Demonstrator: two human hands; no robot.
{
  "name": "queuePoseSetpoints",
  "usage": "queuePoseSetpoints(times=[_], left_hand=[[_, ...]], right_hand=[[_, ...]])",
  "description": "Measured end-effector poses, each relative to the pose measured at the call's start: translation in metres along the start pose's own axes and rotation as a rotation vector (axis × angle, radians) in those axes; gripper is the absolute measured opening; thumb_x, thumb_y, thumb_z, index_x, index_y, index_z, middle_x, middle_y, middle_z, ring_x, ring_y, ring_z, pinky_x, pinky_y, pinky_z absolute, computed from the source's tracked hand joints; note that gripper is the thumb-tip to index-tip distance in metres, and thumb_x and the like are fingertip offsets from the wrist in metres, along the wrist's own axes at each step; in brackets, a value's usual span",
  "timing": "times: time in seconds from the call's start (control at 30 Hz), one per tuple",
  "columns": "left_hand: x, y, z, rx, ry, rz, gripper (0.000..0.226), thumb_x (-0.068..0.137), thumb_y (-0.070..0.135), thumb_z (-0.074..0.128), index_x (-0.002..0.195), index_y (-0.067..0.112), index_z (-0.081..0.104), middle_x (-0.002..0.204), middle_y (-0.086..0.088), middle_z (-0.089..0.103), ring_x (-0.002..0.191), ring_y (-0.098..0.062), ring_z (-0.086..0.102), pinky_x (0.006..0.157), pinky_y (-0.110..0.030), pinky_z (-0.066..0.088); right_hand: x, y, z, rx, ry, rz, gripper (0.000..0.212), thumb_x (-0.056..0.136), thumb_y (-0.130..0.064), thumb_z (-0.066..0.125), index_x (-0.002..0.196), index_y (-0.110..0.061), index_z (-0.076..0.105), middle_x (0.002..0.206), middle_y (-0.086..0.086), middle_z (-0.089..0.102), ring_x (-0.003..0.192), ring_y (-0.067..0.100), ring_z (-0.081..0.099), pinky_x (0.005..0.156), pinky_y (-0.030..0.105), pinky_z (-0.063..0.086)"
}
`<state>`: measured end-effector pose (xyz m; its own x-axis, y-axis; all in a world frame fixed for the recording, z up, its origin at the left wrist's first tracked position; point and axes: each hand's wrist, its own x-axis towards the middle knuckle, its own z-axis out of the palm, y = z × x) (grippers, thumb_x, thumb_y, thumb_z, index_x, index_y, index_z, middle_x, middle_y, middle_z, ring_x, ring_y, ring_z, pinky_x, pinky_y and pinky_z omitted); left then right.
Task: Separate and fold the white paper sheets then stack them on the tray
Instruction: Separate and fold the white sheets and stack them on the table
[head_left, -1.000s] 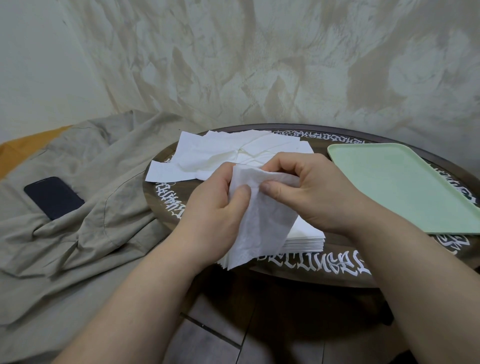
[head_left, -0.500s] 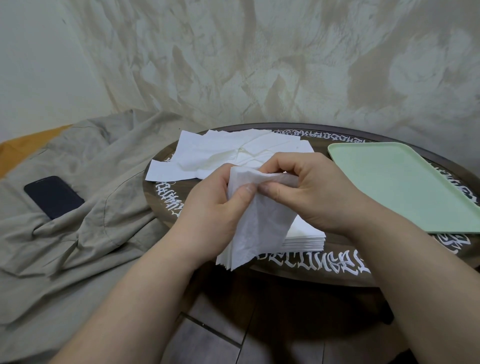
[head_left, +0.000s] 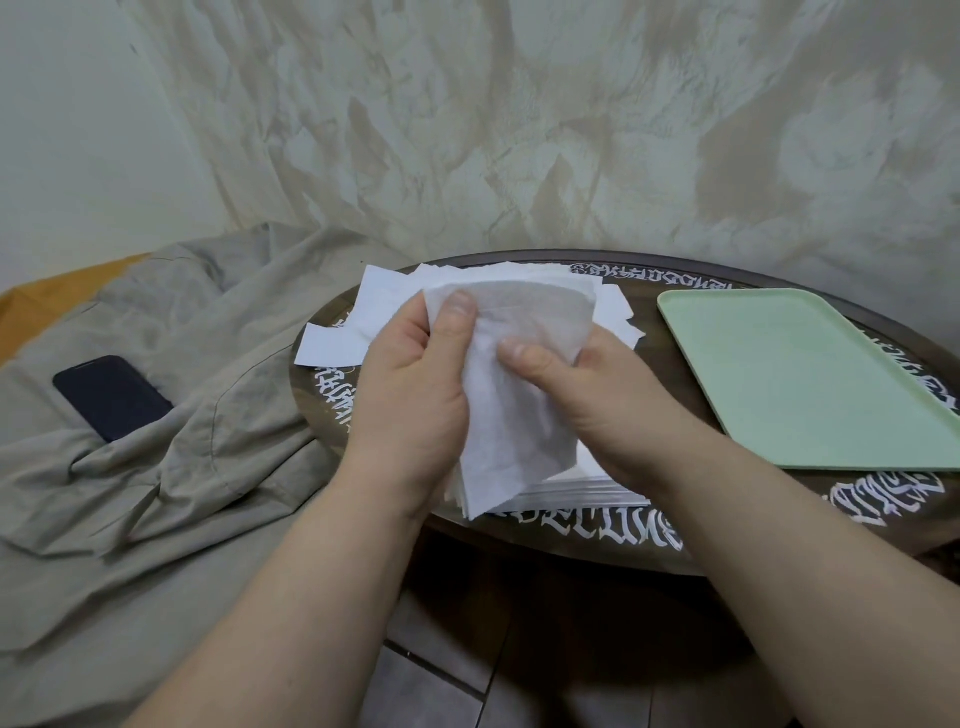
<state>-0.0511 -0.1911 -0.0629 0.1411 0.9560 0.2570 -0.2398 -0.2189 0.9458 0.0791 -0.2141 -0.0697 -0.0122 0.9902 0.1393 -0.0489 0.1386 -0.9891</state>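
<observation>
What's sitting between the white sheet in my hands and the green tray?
Nothing visible. The thin white paper sheet, pinched by the left hand and right hand, has only bare dark round table between it and the pale green plastic tray.

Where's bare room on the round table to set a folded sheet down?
The pale green plastic tray is bare throughout. A dark strip of the round brown lettered table lies between the tray and the loose white sheets. It is crowded at the near-left: both hands hold a white sheet over the white paper stack.
</observation>
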Motion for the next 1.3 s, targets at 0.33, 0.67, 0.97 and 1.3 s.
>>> queuePoseSetpoints(times=[0.33, 0.67, 0.97, 1.3], left_hand=[[0.009, -0.012, -0.004, -0.010, 0.241, 0.000, 0.016, 0.088, 0.038, 0.056, 0.076, 0.026, 0.059, 0.086, -0.003, 0.064, 0.082, -0.019, 0.059, 0.080, -0.045, 0.051], [0.016, -0.035, -0.009, -0.166, 0.250, -0.420, 0.014, 0.093, 0.004, 0.062, 0.084, 0.010, 0.053, 0.086, -0.007, 0.065, 0.068, -0.012, 0.063, 0.052, -0.016, 0.053], [0.012, -0.056, -0.018, 0.204, 0.072, -0.442, 0.008, 0.088, 0.010, 0.069, 0.088, 0.010, 0.060, 0.079, -0.012, 0.060, 0.056, -0.014, 0.051, 0.057, -0.026, 0.052], [0.005, -0.063, -0.026, 0.500, 0.013, -0.377, 0.012, 0.087, 0.008, 0.069, 0.087, 0.013, 0.059, 0.084, -0.005, 0.063, 0.056, -0.013, 0.057, 0.052, -0.023, 0.050]], right_hand=[[-0.004, 0.000, -0.010, -0.265, -0.139, 0.262, 0.025, 0.079, -0.007, 0.074, 0.103, -0.010, 0.070, 0.100, 0.005, 0.075, 0.094, 0.023, 0.071, 0.091, 0.039, 0.055], [-0.005, -0.003, -0.063, 0.173, 0.153, 0.414, 0.015, 0.086, -0.015, 0.065, 0.101, -0.014, 0.064, 0.086, 0.006, 0.072, 0.072, 0.019, 0.069, 0.059, 0.028, 0.057], [-0.015, 0.008, -0.082, -0.217, 0.218, 0.444, 0.018, 0.087, 0.001, 0.063, 0.103, -0.006, 0.064, 0.081, 0.008, 0.066, 0.054, 0.010, 0.059, 0.053, 0.022, 0.046], [-0.030, 0.034, -0.085, -0.318, 0.197, 0.433, 0.012, 0.086, -0.003, 0.065, 0.094, -0.012, 0.066, 0.069, 0.002, 0.065, 0.061, 0.013, 0.057, 0.062, 0.028, 0.047]])
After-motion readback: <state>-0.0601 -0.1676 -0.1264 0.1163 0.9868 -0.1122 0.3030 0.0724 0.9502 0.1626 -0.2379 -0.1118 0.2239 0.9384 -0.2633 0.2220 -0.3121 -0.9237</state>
